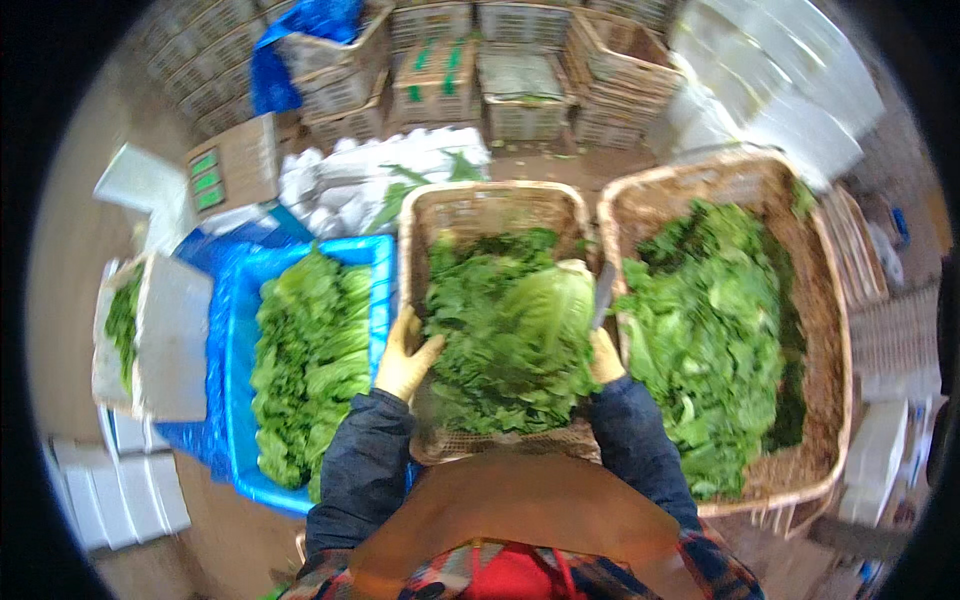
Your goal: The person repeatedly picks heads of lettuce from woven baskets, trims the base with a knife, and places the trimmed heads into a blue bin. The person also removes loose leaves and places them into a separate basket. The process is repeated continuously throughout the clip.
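A light-coloured glove covers my left hand (403, 358), which is at the left rim of the middle plastic crate (495, 186). Its thumb and fingers are spread, with nothing seen between them. My right hand (606, 358), gloved too, grips a knife (603, 294) at the crate's right side. The blade points away from me, and the handle is mostly hidden in the hand. Between both hands, leafy green lettuce (487, 330) fills the crate. One pale green head (555, 300) lies on top at the right, its cut base facing away from me.
To the left, a blue tub (234, 360) holds rows of lettuce. A larger, dirt-stained crate (821, 360) with loose leaves stands right. White foam boxes (176, 337) are at far left. Stacked crates (622, 67) and a cardboard box (234, 165) stand beyond.
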Motion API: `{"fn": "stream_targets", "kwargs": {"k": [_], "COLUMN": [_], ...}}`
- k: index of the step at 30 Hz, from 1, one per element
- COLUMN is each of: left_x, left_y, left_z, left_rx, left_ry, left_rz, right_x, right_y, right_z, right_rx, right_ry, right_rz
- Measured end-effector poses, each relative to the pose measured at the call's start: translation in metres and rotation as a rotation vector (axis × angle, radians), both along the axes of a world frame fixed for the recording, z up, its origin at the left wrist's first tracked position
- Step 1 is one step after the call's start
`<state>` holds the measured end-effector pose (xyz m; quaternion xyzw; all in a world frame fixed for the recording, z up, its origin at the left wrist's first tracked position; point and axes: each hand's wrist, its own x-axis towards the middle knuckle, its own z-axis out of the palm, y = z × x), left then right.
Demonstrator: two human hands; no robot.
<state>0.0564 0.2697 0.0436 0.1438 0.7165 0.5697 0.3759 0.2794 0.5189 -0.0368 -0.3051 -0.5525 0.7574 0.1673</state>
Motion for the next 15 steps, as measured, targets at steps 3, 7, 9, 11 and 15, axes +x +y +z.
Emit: {"fn": "stream_targets", "kwargs": {"k": [3, 7, 9, 11, 15], "left_x": [-0.007, 0.039, 0.042, 0.034, -0.019], "left_y": [-0.020, -0.026, -0.040, -0.069, -0.135], "left_z": [0.046, 0.046, 0.025, 0.005, -0.027], "left_rx": [0.052, 0.046, 0.414, 0.531, 0.287], "left_ry": [0.450, 0.675, 0.334, 0.063, 0.278], "left_rz": [-0.169, -0.073, 0.212, 0.452, 0.800], "right_x": [-0.019, -0.091, -0.129, -0.148, -0.153], "right_y": [-0.006, -0.061, -0.091, -0.117, -0.122], "right_z": [-0.004, 0.014, 0.026, 0.037, 0.042], "right_rx": [-0.256, -0.324, 0.134, 0.192, 0.065], "right_ry": [0.111, 0.288, 0.077, 0.104, 0.019], "right_rz": [0.260, 0.392, 0.308, 0.307, 0.078]}}
